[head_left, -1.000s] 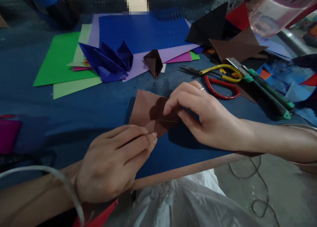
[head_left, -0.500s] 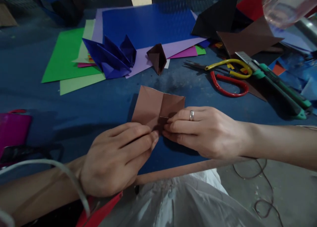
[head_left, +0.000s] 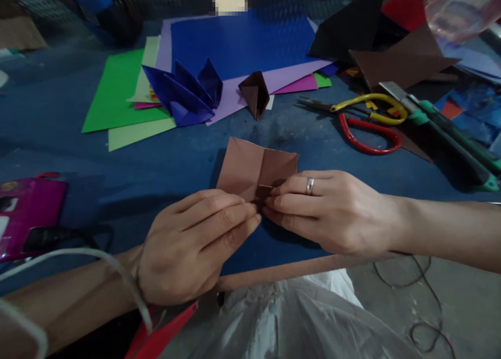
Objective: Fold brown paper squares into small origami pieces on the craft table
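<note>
A creased piece of brown paper (head_left: 245,166) lies near the front edge of the blue table, its near edge folded up. My left hand (head_left: 195,244) pinches the near left part of it, fingers pressed together. From the right, my right hand (head_left: 329,207), with a silver ring, grips the near right part between fingertips. The two hands' fingertips almost meet at the fold, hiding the near edge. Just beyond the paper stands a small folded dark brown paper piece (head_left: 256,95). Left of that sits a pointed folded blue paper shape (head_left: 183,95).
Coloured paper sheets (head_left: 242,40) are stacked at the back. Scissors (head_left: 368,119) with yellow and red handles and a green-and-black utility knife (head_left: 457,140) lie at right. A magenta device (head_left: 35,213) and a pale cable (head_left: 90,254) are at left. Folded black paper (head_left: 348,27) stands back right.
The whole view has shifted slightly, so everything appears a little further right. My fingers stay on the brown paper's fold, with the left fingertips slightly nearer the right ones.
</note>
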A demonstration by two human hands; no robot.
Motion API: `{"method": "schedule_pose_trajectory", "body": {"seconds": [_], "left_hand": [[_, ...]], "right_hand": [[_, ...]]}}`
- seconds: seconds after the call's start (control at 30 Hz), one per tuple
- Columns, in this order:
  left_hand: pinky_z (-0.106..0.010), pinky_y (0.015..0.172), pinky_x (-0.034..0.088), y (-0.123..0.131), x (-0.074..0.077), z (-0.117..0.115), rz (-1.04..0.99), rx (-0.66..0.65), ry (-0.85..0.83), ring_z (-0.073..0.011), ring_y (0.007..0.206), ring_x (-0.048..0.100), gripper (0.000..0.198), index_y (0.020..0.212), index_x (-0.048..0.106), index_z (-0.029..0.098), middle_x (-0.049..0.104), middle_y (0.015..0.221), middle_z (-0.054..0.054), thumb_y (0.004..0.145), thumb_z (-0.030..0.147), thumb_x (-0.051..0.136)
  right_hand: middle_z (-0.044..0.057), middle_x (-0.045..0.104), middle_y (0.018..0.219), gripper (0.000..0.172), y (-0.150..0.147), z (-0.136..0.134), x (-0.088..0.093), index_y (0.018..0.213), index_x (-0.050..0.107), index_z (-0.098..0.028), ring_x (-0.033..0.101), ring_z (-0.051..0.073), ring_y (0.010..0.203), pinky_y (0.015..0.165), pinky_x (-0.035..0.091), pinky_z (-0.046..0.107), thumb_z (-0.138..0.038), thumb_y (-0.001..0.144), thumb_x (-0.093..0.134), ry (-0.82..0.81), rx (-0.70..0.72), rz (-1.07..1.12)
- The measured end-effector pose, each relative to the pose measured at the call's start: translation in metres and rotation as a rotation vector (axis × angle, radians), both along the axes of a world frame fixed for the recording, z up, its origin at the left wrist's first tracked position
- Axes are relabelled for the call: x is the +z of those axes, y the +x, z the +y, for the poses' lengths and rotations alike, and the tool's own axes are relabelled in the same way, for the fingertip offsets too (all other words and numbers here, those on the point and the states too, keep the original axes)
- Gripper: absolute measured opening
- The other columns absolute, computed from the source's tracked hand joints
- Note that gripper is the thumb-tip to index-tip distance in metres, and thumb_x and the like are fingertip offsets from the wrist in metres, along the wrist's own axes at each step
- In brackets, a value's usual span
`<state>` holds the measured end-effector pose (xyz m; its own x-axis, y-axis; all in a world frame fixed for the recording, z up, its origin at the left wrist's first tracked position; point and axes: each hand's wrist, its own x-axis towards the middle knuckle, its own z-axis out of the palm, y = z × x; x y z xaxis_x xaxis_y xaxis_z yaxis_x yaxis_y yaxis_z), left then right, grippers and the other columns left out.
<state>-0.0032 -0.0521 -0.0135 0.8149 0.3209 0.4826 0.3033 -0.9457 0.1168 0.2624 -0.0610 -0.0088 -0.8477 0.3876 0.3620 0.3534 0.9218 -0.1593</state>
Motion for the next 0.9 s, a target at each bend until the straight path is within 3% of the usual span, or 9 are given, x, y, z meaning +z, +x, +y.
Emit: {"method": "schedule_pose_trajectory", "body": {"seconds": [0.2,0.37,0.53,0.77,0.9], "left_hand": [[-0.034,0.094,0.062,0.008,0.01,0.005,0.077,-0.034,0.059,-0.0184,0.093,0.074,0.024,0.102,0.072,0.013,0.08,0.097,-0.003,0.099,0.008,0.05],[-0.034,0.096,0.062,0.006,0.012,0.007,0.099,-0.057,0.046,-0.0179,0.096,0.075,0.03,0.107,0.073,0.014,0.08,0.104,-0.003,0.101,0.01,0.044],[-0.035,0.095,0.063,0.004,0.011,0.007,0.091,-0.058,0.035,-0.0188,0.098,0.075,0.027,0.106,0.073,0.012,0.08,0.103,-0.004,0.099,0.008,0.047],[-0.032,0.098,0.059,0.006,0.008,0.005,0.052,-0.047,-0.012,-0.0182,0.099,0.071,0.027,0.106,0.074,0.011,0.079,0.101,-0.005,0.1,0.008,0.047],[-0.032,0.097,0.059,0.009,0.006,0.002,0.031,-0.01,-0.024,-0.0173,0.097,0.07,0.03,0.106,0.073,0.013,0.078,0.098,-0.003,0.103,0.008,0.043]], "right_hand": [[0.008,0.073,0.104,0.034,-0.001,-0.002,0.003,0.09,0.071,-0.016,0.066,0.017,0.096,0.085,0.058,0.033,-0.013,0.106,0.042,0.054,0.002,-0.051],[0.008,0.073,0.099,0.031,0.003,-0.005,0.002,0.095,0.073,-0.017,0.068,0.018,0.092,0.082,0.06,0.035,-0.012,0.104,0.043,0.11,-0.013,-0.046],[0.009,0.072,0.086,0.031,0.005,-0.01,0.003,0.082,0.073,-0.015,0.067,0.019,0.081,0.071,0.06,0.035,-0.009,0.1,0.048,0.207,-0.042,-0.005],[0.005,0.07,0.073,0.034,0.005,-0.014,0.006,0.067,0.069,-0.019,0.059,0.017,0.063,0.052,0.049,0.034,-0.006,0.094,0.054,0.428,-0.296,-0.081],[0.006,0.076,0.085,0.03,0.003,-0.011,0.006,0.076,0.074,-0.018,0.065,0.018,0.072,0.057,0.053,0.034,-0.008,0.095,0.053,0.412,-0.322,-0.013]]}}
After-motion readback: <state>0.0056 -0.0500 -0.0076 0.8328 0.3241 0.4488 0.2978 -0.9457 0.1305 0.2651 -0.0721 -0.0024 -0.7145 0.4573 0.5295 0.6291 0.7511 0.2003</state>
